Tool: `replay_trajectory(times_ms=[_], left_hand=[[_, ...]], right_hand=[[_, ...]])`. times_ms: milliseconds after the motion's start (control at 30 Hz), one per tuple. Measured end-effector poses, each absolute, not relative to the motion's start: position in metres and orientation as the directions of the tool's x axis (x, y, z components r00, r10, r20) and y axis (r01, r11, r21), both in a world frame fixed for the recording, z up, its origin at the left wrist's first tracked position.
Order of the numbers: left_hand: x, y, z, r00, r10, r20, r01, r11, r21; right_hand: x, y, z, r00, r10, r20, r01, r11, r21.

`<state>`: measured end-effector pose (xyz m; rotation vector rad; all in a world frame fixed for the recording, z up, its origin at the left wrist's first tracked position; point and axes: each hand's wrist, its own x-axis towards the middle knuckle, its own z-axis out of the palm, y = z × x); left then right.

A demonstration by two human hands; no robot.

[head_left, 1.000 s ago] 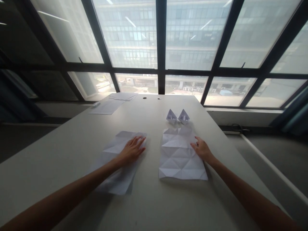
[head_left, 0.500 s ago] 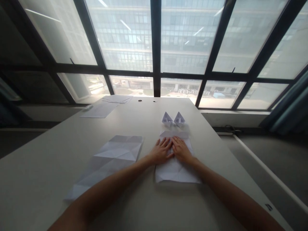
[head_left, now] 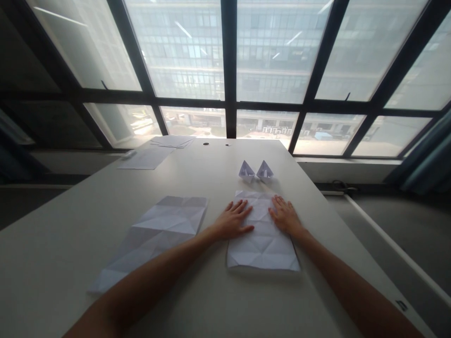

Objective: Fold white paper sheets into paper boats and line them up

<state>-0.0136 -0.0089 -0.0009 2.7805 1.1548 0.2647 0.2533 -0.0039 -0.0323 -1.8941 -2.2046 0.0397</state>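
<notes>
A creased white sheet (head_left: 262,244) lies flat on the pale table (head_left: 218,300) in front of me. My left hand (head_left: 232,220) rests palm down on its left part, fingers spread. My right hand (head_left: 284,217) lies flat on its right edge, fingers stretched out. Both hands hold nothing. A second creased sheet (head_left: 155,234) lies further left, untouched. Two small folded paper boats (head_left: 255,170) stand side by side just beyond the sheet under my hands.
Several loose sheets (head_left: 155,152) lie at the far left corner of the table, near two small holes (head_left: 206,143) in the tabletop. Large dark-framed windows (head_left: 229,70) stand behind the table. The table's right edge drops to the floor (head_left: 405,234).
My left hand left the left sheet and came onto the right sheet beside my right hand. Since then the two hands have slid apart across that sheet, which lies flatter.
</notes>
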Motion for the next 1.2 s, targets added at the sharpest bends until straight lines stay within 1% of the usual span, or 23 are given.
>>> replay_trajectory(times_ms=[100, 167, 267, 333, 400, 500, 567, 833, 1000, 1200], left_hand=[[-0.015, -0.007, -0.002, 0.687, 0.718, 0.113, 0.695, -0.694, 0.186], [-0.015, -0.007, -0.002, 0.682, 0.724, 0.106, 0.702, -0.688, 0.183], [-0.015, -0.007, -0.002, 0.683, 0.722, 0.106, 0.703, -0.690, 0.173], [-0.016, -0.007, -0.001, 0.686, 0.719, 0.114, 0.700, -0.694, 0.168], [-0.017, -0.007, 0.000, 0.687, 0.718, 0.114, 0.699, -0.695, 0.167], [-0.018, -0.008, 0.002, 0.687, 0.719, 0.105, 0.699, -0.694, 0.173], [-0.018, -0.008, 0.003, 0.688, 0.719, 0.100, 0.699, -0.693, 0.175], [-0.019, -0.009, 0.005, 0.696, 0.714, 0.076, 0.695, -0.697, 0.177], [-0.018, -0.010, 0.006, 0.714, 0.695, 0.082, 0.674, -0.715, 0.184], [-0.017, -0.010, 0.006, 0.712, 0.696, 0.088, 0.675, -0.714, 0.185]], right_hand=[[0.251, -0.006, -0.030, -0.133, 0.973, 0.190, 0.969, 0.168, -0.182], [0.249, -0.007, -0.026, -0.135, 0.962, 0.238, 0.965, 0.182, -0.187], [0.244, -0.013, -0.019, -0.187, 0.928, 0.323, 0.951, 0.254, -0.177], [0.240, -0.017, -0.015, -0.246, 0.907, 0.341, 0.931, 0.319, -0.176], [0.235, -0.021, -0.014, -0.300, 0.908, 0.292, 0.910, 0.365, -0.198], [0.231, -0.023, -0.014, -0.353, 0.919, 0.176, 0.891, 0.388, -0.235], [0.230, -0.023, -0.016, -0.362, 0.920, 0.149, 0.889, 0.389, -0.243], [0.231, -0.023, -0.016, -0.354, 0.923, 0.152, 0.890, 0.383, -0.249], [0.232, -0.024, -0.016, -0.361, 0.912, 0.196, 0.887, 0.401, -0.229], [0.233, -0.024, -0.018, -0.368, 0.915, 0.167, 0.888, 0.399, -0.230]])
